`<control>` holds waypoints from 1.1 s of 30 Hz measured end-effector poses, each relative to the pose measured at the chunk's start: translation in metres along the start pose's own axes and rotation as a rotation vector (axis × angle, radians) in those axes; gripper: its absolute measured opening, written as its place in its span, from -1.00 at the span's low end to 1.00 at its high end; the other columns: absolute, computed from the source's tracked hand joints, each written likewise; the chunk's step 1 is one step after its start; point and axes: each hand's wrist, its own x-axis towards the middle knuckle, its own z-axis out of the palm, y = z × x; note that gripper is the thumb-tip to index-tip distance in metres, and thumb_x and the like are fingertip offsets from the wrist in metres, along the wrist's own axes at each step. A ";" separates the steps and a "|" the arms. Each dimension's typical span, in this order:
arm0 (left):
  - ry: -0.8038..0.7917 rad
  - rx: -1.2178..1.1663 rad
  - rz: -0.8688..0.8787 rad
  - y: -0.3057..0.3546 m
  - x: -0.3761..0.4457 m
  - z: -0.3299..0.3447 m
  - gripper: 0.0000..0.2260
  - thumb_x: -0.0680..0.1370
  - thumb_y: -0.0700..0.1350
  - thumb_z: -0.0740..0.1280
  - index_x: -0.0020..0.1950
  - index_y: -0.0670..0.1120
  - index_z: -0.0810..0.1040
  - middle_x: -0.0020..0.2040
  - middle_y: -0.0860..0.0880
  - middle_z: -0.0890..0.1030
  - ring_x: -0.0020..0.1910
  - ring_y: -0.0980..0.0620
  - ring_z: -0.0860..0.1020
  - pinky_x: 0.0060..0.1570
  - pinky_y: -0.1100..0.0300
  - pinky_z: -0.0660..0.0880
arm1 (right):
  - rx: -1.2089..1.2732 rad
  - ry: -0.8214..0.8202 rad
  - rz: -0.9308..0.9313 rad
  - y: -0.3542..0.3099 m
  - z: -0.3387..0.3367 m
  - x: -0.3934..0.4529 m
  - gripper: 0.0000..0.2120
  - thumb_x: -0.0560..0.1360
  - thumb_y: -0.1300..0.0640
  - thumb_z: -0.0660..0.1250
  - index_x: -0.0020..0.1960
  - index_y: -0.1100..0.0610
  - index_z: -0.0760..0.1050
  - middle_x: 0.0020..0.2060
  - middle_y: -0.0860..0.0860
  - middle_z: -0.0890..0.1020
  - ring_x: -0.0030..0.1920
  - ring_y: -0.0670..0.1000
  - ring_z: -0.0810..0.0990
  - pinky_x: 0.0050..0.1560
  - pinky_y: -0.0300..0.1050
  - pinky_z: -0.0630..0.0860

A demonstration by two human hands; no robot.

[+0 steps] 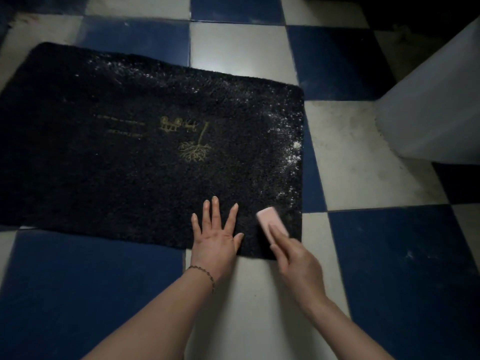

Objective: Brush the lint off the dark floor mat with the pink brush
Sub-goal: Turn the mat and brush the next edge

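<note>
Pressing flat with spread fingers, the left hand (215, 239) pins the soft, floppy mat (130, 141) near its near edge. The right hand (293, 258) grips the light pink brush (270, 220); lint (288, 157) speckles the right side.

Motion-blurred pink brush (271, 222), bristles hidden

Black mat (104, 165) with gold embroidery, pink brush (270, 222), blue-and-white chequered floor (376, 242).
</note>
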 end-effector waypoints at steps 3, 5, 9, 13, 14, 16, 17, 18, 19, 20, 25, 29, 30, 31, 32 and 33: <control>-0.015 -0.003 -0.004 0.000 0.001 0.001 -0.38 0.65 0.16 -0.03 0.50 0.10 -0.42 0.40 -0.18 -0.51 0.50 -0.21 -0.38 0.44 -0.26 -0.29 | 0.009 -0.079 -0.094 -0.020 0.019 -0.002 -0.54 0.54 -0.06 0.23 0.36 -0.40 0.20 -0.12 -0.05 0.55 -0.13 0.02 0.57 -0.19 -0.07 0.46; -0.009 -0.005 -0.005 0.000 0.001 0.000 -0.38 0.65 0.16 -0.02 0.50 0.10 -0.41 0.41 -0.18 -0.51 0.50 -0.21 -0.38 0.44 -0.26 -0.29 | -0.068 -0.086 -0.131 -0.017 0.018 0.007 -0.55 0.54 -0.08 0.22 0.36 -0.39 0.22 -0.16 -0.04 0.54 -0.18 0.04 0.58 -0.25 -0.04 0.47; 0.001 -0.006 -0.001 0.001 -0.001 0.000 -0.41 0.65 0.19 -0.08 0.44 0.09 -0.46 0.47 -0.19 -0.46 0.50 -0.22 -0.38 0.42 -0.25 -0.32 | -0.174 -0.006 -0.081 0.015 -0.008 0.030 -0.56 0.55 -0.05 0.21 0.36 -0.38 0.22 -0.20 -0.03 0.54 -0.23 0.07 0.57 -0.32 -0.06 0.43; 0.002 -0.009 -0.003 0.000 -0.001 -0.001 -0.42 0.66 0.19 -0.10 0.44 0.09 -0.47 0.45 -0.20 -0.48 0.49 -0.22 -0.39 0.42 -0.25 -0.32 | -0.167 -0.023 0.011 0.027 -0.021 0.044 -0.54 0.57 -0.03 0.20 0.37 -0.40 0.15 -0.12 -0.01 0.57 -0.18 0.05 0.55 -0.29 -0.06 0.43; -0.002 -0.011 -0.007 0.000 -0.001 -0.001 -0.42 0.66 0.19 -0.11 0.43 0.09 -0.48 0.44 -0.19 -0.49 0.49 -0.22 -0.40 0.42 -0.25 -0.32 | -0.168 -0.024 0.009 0.025 -0.019 0.044 -0.54 0.57 -0.03 0.19 0.37 -0.40 0.15 -0.10 -0.01 0.57 -0.17 0.06 0.55 -0.28 -0.05 0.45; -0.010 -0.006 -0.008 0.000 -0.001 -0.002 -0.42 0.66 0.20 -0.11 0.43 0.09 -0.48 0.42 -0.19 -0.50 0.49 -0.22 -0.40 0.42 -0.25 -0.32 | -0.156 -0.026 0.017 0.024 -0.018 0.043 -0.55 0.57 -0.04 0.18 0.36 -0.40 0.17 -0.05 -0.02 0.58 -0.14 0.05 0.56 -0.25 -0.05 0.48; -0.012 -0.003 -0.006 0.000 -0.001 -0.002 -0.42 0.66 0.20 -0.11 0.43 0.09 -0.47 0.42 -0.19 -0.50 0.49 -0.22 -0.40 0.41 -0.25 -0.32 | -0.150 -0.024 0.019 0.025 -0.017 0.042 -0.56 0.57 -0.04 0.19 0.36 -0.40 0.19 -0.04 -0.03 0.59 -0.13 0.05 0.56 -0.25 -0.06 0.47; -0.009 -0.004 -0.005 0.001 -0.001 -0.002 -0.42 0.66 0.19 -0.10 0.43 0.09 -0.47 0.42 -0.18 -0.50 0.49 -0.22 -0.40 0.41 -0.25 -0.33 | -0.144 -0.020 0.018 0.024 -0.017 0.041 -0.56 0.57 -0.04 0.20 0.36 -0.39 0.21 -0.05 -0.04 0.59 -0.13 0.04 0.56 -0.26 -0.08 0.46; -0.003 -0.007 -0.005 0.001 0.000 -0.001 -0.42 0.66 0.19 -0.10 0.43 0.09 -0.47 0.42 -0.18 -0.50 0.49 -0.22 -0.40 0.41 -0.25 -0.33 | -0.133 -0.010 0.002 0.023 -0.019 0.038 -0.56 0.56 -0.03 0.22 0.36 -0.38 0.22 -0.08 -0.04 0.58 -0.15 0.04 0.56 -0.28 -0.10 0.44; 0.005 -0.010 -0.004 0.002 0.001 -0.001 -0.42 0.66 0.19 -0.10 0.43 0.09 -0.47 0.42 -0.18 -0.50 0.49 -0.22 -0.40 0.40 -0.25 -0.34 | -0.123 0.011 -0.038 0.020 -0.021 0.035 -0.54 0.55 -0.02 0.24 0.36 -0.37 0.23 -0.13 -0.05 0.57 -0.19 0.04 0.56 -0.30 -0.09 0.43; 0.002 -0.011 -0.008 0.002 0.000 -0.002 -0.40 0.66 0.17 -0.06 0.45 0.09 -0.46 0.40 -0.18 -0.52 0.49 -0.21 -0.40 0.41 -0.25 -0.32 | -0.120 -0.070 -0.230 -0.001 0.004 0.006 -0.50 0.49 -0.13 0.11 0.39 -0.40 0.07 -0.23 -0.03 0.53 -0.30 0.08 0.57 -0.38 -0.01 0.51; 0.002 -0.002 -0.006 0.001 -0.002 -0.002 -0.41 0.66 0.18 -0.08 0.44 0.09 -0.46 0.42 -0.18 -0.50 0.50 -0.21 -0.39 0.41 -0.25 -0.32 | -0.262 -0.016 -0.254 0.012 -0.003 0.027 -0.49 0.50 -0.05 0.24 0.37 -0.39 0.19 -0.27 -0.04 0.52 -0.36 0.07 0.55 -0.45 -0.07 0.44; 0.003 -0.003 -0.007 0.002 -0.002 -0.003 -0.42 0.66 0.18 -0.09 0.44 0.09 -0.46 0.43 -0.19 -0.49 0.49 -0.21 -0.39 0.41 -0.25 -0.33 | -0.270 -0.008 -0.201 0.017 -0.010 0.038 -0.49 0.52 -0.03 0.26 0.37 -0.39 0.19 -0.24 -0.03 0.53 -0.31 0.08 0.56 -0.40 -0.06 0.44; 0.002 -0.006 -0.007 0.002 -0.002 -0.003 -0.42 0.66 0.19 -0.10 0.44 0.09 -0.47 0.43 -0.19 -0.50 0.49 -0.21 -0.40 0.41 -0.25 -0.33 | -0.262 -0.021 -0.135 0.022 -0.017 0.049 -0.52 0.54 -0.04 0.24 0.37 -0.39 0.19 -0.19 -0.02 0.55 -0.24 0.08 0.57 -0.33 -0.05 0.45; -0.002 -0.007 -0.006 0.002 -0.002 -0.004 -0.42 0.66 0.18 -0.10 0.43 0.09 -0.47 0.42 -0.18 -0.51 0.49 -0.21 -0.40 0.41 -0.24 -0.34 | -0.243 -0.039 -0.072 0.026 -0.022 0.059 -0.55 0.56 -0.05 0.20 0.37 -0.39 0.18 -0.14 -0.01 0.57 -0.18 0.08 0.57 -0.27 -0.04 0.46; -0.005 -0.008 -0.003 0.002 -0.001 -0.004 -0.43 0.66 0.18 -0.10 0.43 0.09 -0.48 0.41 -0.18 -0.51 0.49 -0.21 -0.40 0.40 -0.24 -0.35 | -0.219 -0.043 -0.020 0.029 -0.025 0.067 -0.57 0.57 -0.06 0.17 0.37 -0.40 0.17 -0.09 0.00 0.57 -0.14 0.07 0.56 -0.23 -0.03 0.48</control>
